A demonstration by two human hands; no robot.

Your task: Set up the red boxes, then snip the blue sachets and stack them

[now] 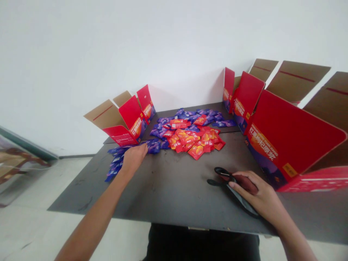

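Purple packets (154, 146) lie on the dark table (174, 192), some under and beside the left hand (133, 159), others heaped toward the wall behind the red packets (190, 138). The left fingers are bent down onto the purple ones near the open boxes (119, 135) at that side; whether they pinch one or merely rest there, I cannot tell. The right hand (258, 195) is closed around a dark item (240, 201) with black loops, its exact kind unclear, just beside the large red boxes (290, 134). The purple packets look light, soft and floppy, with a shiny skin that would probably slide against its neighbours. A flat end or edge seems the best place to pinch, since a hard squeeze on the plump middle might strain the seams.
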